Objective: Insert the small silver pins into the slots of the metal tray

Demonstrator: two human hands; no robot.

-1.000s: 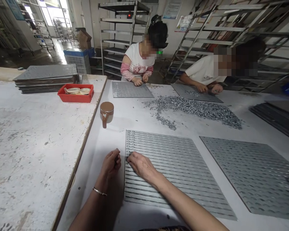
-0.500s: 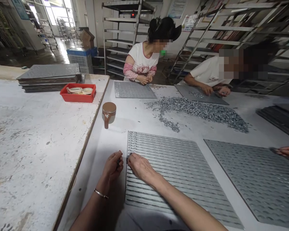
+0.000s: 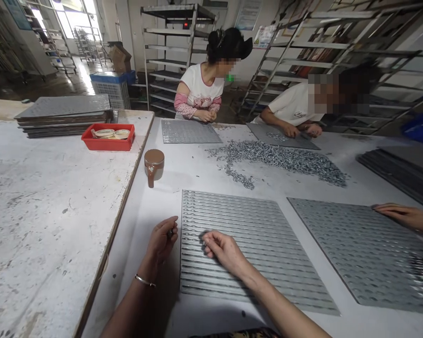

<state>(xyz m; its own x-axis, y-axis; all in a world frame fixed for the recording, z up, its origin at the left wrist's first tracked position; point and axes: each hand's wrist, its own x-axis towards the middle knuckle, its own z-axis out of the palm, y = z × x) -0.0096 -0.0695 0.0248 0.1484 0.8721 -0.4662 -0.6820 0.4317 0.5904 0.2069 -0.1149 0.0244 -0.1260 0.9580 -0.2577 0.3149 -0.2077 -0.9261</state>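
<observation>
My left hand [image 3: 163, 238], with a bracelet at its wrist, is curled closed around a few small dark grey pieces [image 3: 169, 232], just left of a grooved grey sheet [image 3: 239, 249]. Over the left part of this sheet hovers my right hand [image 3: 223, 249]. Its thumb and fingers are pinched together, and whatever lies between the tips is too small to make out. Small oval pieces [image 3: 188, 220] sit in a column along the sheet's left edge, in the upper grooves.
A pile of small grey pieces [image 3: 285, 157] lies beyond the sheet. A brown mug [image 3: 154, 164] stands at left, near a red tray [image 3: 107, 141] and stacked sheets [image 3: 61, 115]. Another person's hand [image 3: 405, 216] works over a second sheet [image 3: 359, 253]. Two people sit across.
My right hand has moved right, away from the sheet's left edge, and risen off it. My left hand stays beside the edge. The hand at far right has reached further in over its sheet.
</observation>
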